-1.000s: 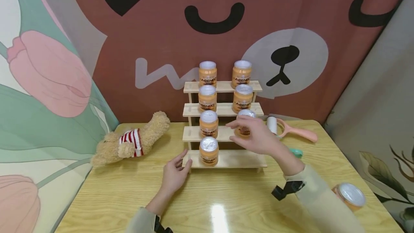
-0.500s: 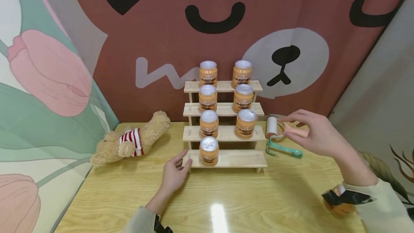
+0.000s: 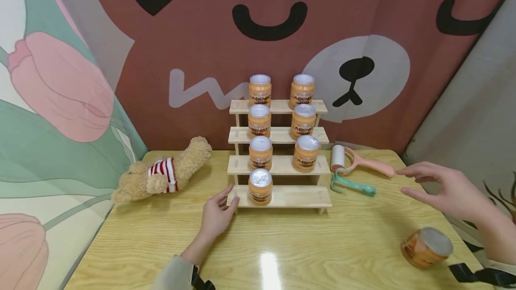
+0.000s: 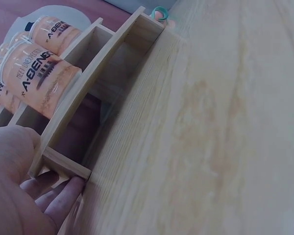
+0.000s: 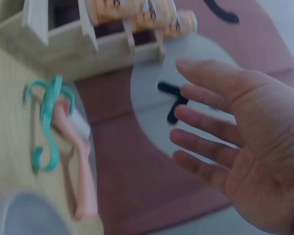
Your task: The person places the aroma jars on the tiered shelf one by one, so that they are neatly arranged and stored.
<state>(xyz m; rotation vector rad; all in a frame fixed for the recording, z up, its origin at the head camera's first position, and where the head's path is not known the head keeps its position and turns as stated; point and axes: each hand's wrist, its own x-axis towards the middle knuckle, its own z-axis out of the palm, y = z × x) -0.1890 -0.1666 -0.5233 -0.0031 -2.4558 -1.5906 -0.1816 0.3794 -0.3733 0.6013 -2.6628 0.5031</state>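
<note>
My left hand [image 3: 217, 218] grips the left end of the lowest tier of a wooden tiered stand [image 3: 300, 197]; in the left wrist view, the fingers reach under that end by the leg. Orange jars with silvery lids stand in pairs on the upper three tiers, while the lowest bears one jar [image 3: 260, 188] at its left. Over the table's right side, my right hand [image 3: 447, 189] is held with nothing in it, its fingers spread in the right wrist view. Below it, another orange jar [image 3: 425, 249] stands apart on the table.
To the right of the stand lie a pink-handled lint roller [image 3: 372, 166] and a green hook-ended item [image 3: 354, 186]. A plush bear [image 3: 161, 176] in a striped shirt lies on the left. A patterned curtain [image 3: 193, 48] hangs behind the table [image 3: 161, 245].
My right hand has left the jar at the right of the second-lowest tier and moved right, past the lint roller, above the lone jar. My left hand has stayed on the stand.
</note>
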